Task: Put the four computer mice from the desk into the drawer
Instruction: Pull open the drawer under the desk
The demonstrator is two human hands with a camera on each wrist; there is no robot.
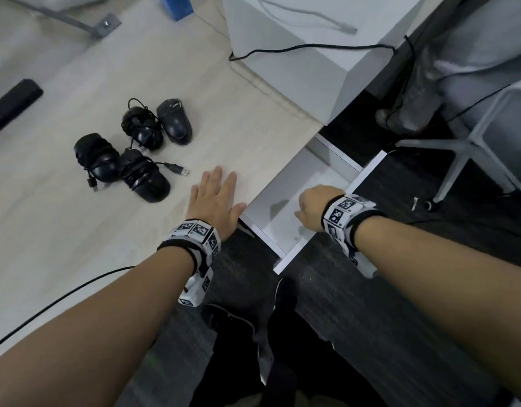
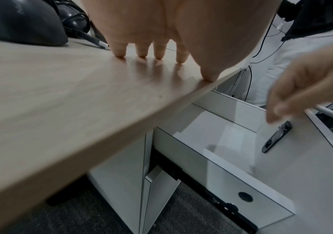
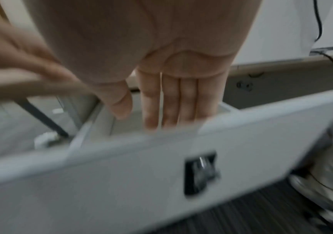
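Note:
Several black computer mice with cords wrapped round them lie in a cluster on the light wooden desk (image 1: pixel 77 230): two at the front (image 1: pixel 97 158) (image 1: pixel 144 176) and two behind (image 1: pixel 141 124) (image 1: pixel 175 121). My left hand (image 1: pixel 215 192) rests flat on the desk near its right edge, fingers straight, a short way right of the mice; its fingertips (image 2: pixel 141 54) touch the wood. One mouse (image 2: pixel 21 23) shows at the top left of the left wrist view. The white drawer (image 1: pixel 368 171) stands pulled out below the desk, with nothing visible inside. My right hand (image 1: pixel 312 207) hovers over it, fingers (image 3: pixel 171 102) straight, holding nothing.
A black bar (image 1: pixel 12 104) lies at the desk's left. A white box (image 1: pixel 297 39) with cables stands at the back right. A black cable (image 1: pixel 62 298) crosses the near desk. A chair base (image 1: pixel 473 148) stands right of the drawer. The drawer front carries a lock (image 3: pixel 200 172).

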